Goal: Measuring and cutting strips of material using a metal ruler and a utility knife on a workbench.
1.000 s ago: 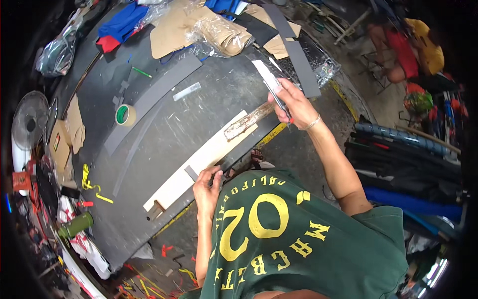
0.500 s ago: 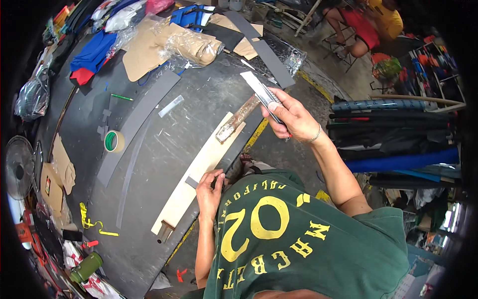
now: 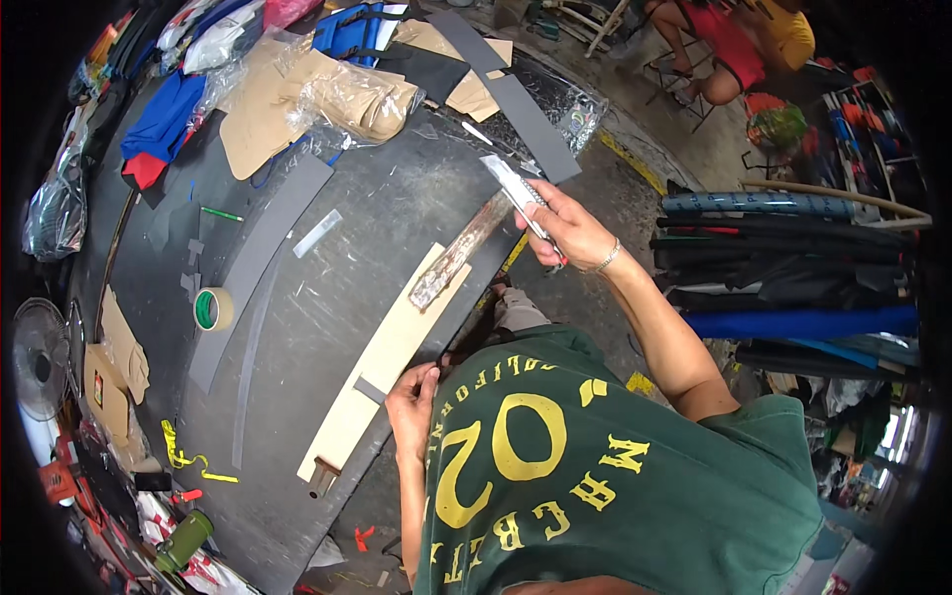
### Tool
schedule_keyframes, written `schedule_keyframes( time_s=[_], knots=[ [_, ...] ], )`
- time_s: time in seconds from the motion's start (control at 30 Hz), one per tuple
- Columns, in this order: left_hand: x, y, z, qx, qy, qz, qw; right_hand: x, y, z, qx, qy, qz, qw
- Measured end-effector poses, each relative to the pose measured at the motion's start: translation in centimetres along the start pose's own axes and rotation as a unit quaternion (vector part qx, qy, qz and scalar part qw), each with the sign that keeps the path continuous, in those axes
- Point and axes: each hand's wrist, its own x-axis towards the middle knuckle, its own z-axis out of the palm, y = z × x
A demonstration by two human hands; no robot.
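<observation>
My right hand (image 3: 565, 226) is closed round a utility knife (image 3: 521, 195) with its blade out, above the far end of a worn, rusty-looking bar (image 3: 458, 253). That bar lies partly on a long pale wooden board (image 3: 397, 342) along the table edge. Across the board runs a short dark grey strip (image 3: 370, 389). Its near end meets my left hand (image 3: 411, 397), whose fingers are pinched together at the board's edge; the strip's end is hidden there. A brown metal piece (image 3: 322, 477) sits at the board's lower end.
On the dark table (image 3: 297, 297) lie long grey strips (image 3: 263, 263), a tape roll (image 3: 212, 309), a green pencil (image 3: 221, 213) and a clear plastic piece (image 3: 317, 233). Wrapped brown sheets (image 3: 357, 94) lie farther back. Dark fabric rolls (image 3: 773, 263) are stacked at right. Another person (image 3: 724, 59) sits beyond.
The knife in my right hand has shifted slightly lower in view. My left hand stays pinched by the grey strip. The table and its things appear moved slightly left as the view shifts.
</observation>
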Motion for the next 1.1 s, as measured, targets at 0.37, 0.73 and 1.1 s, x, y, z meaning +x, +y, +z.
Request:
schedule_keyframes(
  time_s=[0.37, 0.73, 1.1],
  knots=[
    [0.3, 0.8, 7.0, 0.134, 0.053, -0.227, 0.963, 11.8, 3.0, -16.3, -0.136, 0.120, 0.047, 0.982],
    [0.5, -0.1, 10.3, 0.016, 0.130, -0.230, 0.964, 20.2, 2.1, -16.5, -0.166, 0.086, 0.253, 0.949],
    [-0.7, -2.3, 5.6, 0.055, 0.072, -0.201, 0.975, 24.5, 2.0, -16.3, -0.233, 0.069, 0.255, 0.936]
  ],
)
